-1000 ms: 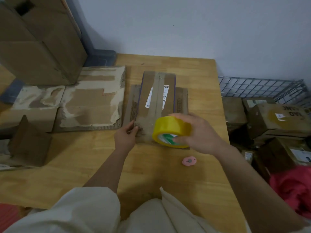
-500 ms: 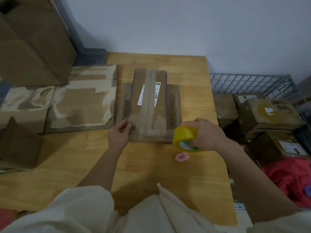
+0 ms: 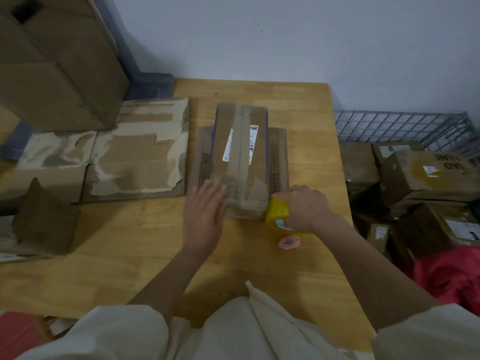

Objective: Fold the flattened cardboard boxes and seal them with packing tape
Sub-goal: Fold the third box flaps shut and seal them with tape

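Two hands work at the near end of a box (image 3: 241, 162) that lies on the wooden counter (image 3: 306, 120), roughly at its middle. Box: worn brown cardboard, old tape strip down its length, white label on top, side flaps spread flat on the counter to left and right.

Left hand (image 3: 205, 216): fingers straight and slightly spread, flat at the box's near left corner, fingertips touching the cardboard. Image blurred here; grip spread, holding nothing.

Right hand (image 3: 304, 209): fingers curled round a yellow tape roll (image 3: 277, 213), grip closed on it. Roll sits at the box's near right corner, touching the box edge. Whether a strip runs from roll to box, cannot tell.

Pink cutter (image 3: 288, 242) lies on the counter just beside the roll, on the near side.

Left of the box, a torn flat cardboard sheet (image 3: 137, 157) lies on the counter. Far left corner: large stacked cartons (image 3: 57, 68). Right of the counter, a wire basket (image 3: 400, 126) with more boxes below it.
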